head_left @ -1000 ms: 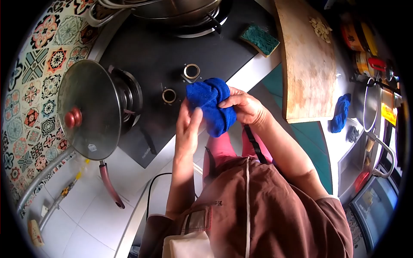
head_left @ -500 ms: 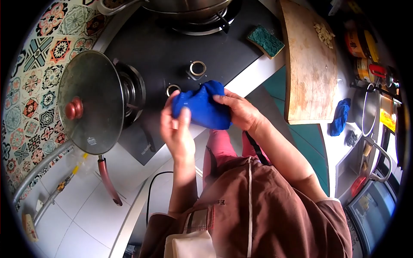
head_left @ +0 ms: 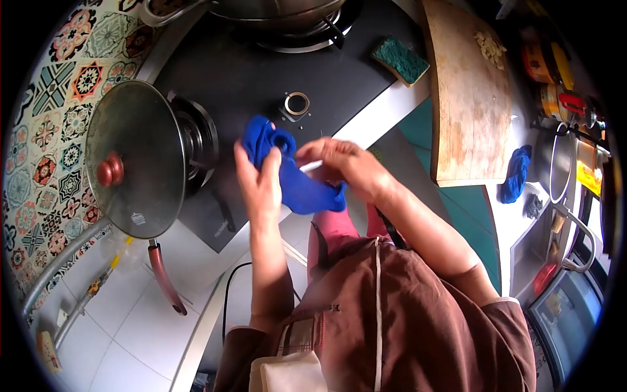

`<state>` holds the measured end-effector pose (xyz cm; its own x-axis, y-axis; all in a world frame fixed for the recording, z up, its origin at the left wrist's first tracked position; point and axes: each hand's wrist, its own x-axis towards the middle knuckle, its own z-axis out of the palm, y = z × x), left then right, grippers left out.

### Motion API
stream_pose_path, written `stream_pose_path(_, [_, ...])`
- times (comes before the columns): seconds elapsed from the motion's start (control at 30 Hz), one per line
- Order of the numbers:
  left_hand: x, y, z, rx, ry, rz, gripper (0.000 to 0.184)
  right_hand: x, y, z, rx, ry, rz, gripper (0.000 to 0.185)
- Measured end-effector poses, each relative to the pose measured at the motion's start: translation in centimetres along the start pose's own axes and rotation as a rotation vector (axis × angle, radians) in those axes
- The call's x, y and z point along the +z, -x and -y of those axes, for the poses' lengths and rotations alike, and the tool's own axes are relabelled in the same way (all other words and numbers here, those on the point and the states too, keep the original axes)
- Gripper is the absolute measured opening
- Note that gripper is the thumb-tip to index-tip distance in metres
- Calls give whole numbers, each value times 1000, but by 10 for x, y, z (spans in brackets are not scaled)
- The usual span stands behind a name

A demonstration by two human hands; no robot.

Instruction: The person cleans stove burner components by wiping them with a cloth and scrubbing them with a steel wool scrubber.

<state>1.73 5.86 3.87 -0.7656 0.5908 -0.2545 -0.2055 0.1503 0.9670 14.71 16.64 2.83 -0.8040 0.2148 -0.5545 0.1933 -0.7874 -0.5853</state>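
Observation:
A blue cloth (head_left: 304, 189) hangs bunched between my hands over the front edge of the black stove (head_left: 241, 85). My left hand (head_left: 261, 179) grips its bunched upper left part, thumb in front. My right hand (head_left: 346, 163) is beside the cloth's right part with its fingers bent and slightly blurred; a small white strip shows at its fingertips, and what exactly it pinches is hard to make out. One ringed stove knob (head_left: 296, 104) shows just above the cloth.
A lidded pan (head_left: 140, 170) is on the left burner, its handle pointing toward me. Another pan (head_left: 274, 13) stands at the back. A green sponge (head_left: 401, 61) lies at the stove's right edge, near a wooden cutting board (head_left: 470, 124). Another blue cloth (head_left: 517, 175) lies farther right.
The cloth has gone from a wide fold to a bunch at my left hand with a loose end hanging right. My left hand moved slightly left; my right hand's fingers moved left across the cloth.

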Motion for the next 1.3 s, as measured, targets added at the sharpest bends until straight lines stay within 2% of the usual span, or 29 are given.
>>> stream_pose_path(0.03, [-6,-10,-9,-138,-146,36,37,-10,-9,-3,-29,34,-110,25])
stream_pose_path(0.07, [-6,-23,-17,-48,-234,75,38,-16,-17,0,-9,93,-294,22])
stream_pose_path(0.17, [-2,-75,-14,158,-614,137,45,-32,-40,0,-121,104,-367,31])
stream_pose_path(0.3, [14,-111,3,120,-797,335,49,-26,-63,10,-163,183,-314,34])
stream_pose_path(0.33, [18,-114,8,52,-770,385,47,-25,-68,11,-149,192,-322,35])
stream_pose_path(0.43, [17,-125,12,-84,-831,433,47,-29,-80,6,-173,187,-320,34])
stream_pose_path(0.47, [16,-127,13,-68,-814,454,45,-29,-81,6,-174,205,-323,33])
stream_pose_path(0.57, [19,-127,4,-269,-874,471,42,-28,-83,7,-167,207,-331,31])
stream_pose_path(0.6, [19,-126,11,-202,-926,418,40,-28,-84,8,-166,201,-337,30])
stream_pose_path(0.7, [32,-111,-9,-246,-1114,388,39,-27,-82,10,-168,193,-326,28])
stream_pose_path(0.93, [33,-95,-8,-204,-1149,294,42,-28,-83,11,-163,215,-320,26])
stream_pose_path(1.03, [45,-90,-28,-375,-1188,373,48,-30,-85,10,-159,223,-313,25])
stream_pose_path(1.1, [41,-84,-8,-340,-1159,310,47,-31,-87,9,-169,237,-306,25])
stream_pose_path(1.3, [57,-50,8,-447,-853,122,57,-37,-89,17,-151,355,-282,23])
